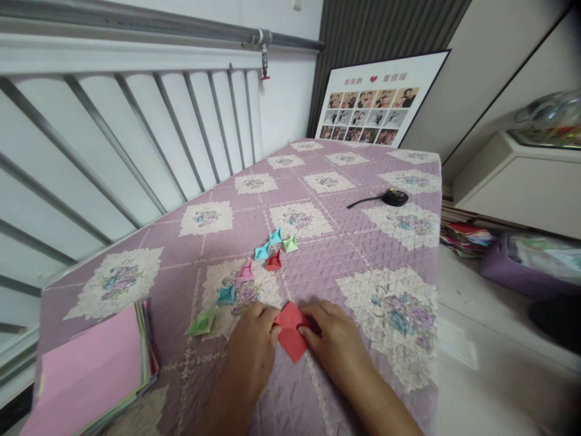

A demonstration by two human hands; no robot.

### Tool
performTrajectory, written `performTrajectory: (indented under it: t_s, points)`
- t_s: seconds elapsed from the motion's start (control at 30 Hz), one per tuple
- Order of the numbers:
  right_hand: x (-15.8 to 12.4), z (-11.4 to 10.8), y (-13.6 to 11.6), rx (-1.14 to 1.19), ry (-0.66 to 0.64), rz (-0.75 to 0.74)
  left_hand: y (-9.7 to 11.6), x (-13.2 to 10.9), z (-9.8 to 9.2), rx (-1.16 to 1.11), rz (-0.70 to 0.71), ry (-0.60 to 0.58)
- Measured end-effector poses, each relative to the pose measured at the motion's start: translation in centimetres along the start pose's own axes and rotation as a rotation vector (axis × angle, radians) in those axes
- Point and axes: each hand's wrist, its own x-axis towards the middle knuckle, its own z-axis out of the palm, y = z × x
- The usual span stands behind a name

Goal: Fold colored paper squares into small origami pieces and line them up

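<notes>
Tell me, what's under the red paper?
The red paper lies on the purple quilted cover. The left hand and right hand touch its top edges. The patch right beneath the paper is hidden.

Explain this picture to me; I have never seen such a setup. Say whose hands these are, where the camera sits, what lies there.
No machine here: a person wears one camera on the head, looking down at their own bare hands. The left hand and right hand hold a partly folded red paper on a purple quilted cover. Beyond lie small folded paper shapes, a stack of coloured sheets at the left and a small black object with a strap.
</notes>
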Motion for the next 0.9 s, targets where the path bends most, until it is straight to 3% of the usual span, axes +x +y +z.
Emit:
performTrajectory:
  t_s: [0.43, 0.9]
  points:
    - [-0.3, 0.0, -0.2, 0.026, 0.023, 0.004, -0.2, 0.1, 0.3, -0.027, -0.012, 0.017]
    - [-0.5, -0.2, -0.4, -0.010, -0.005, -0.069, -1.4, 0.2, 0.1, -0.143, 0.138, -0.003]
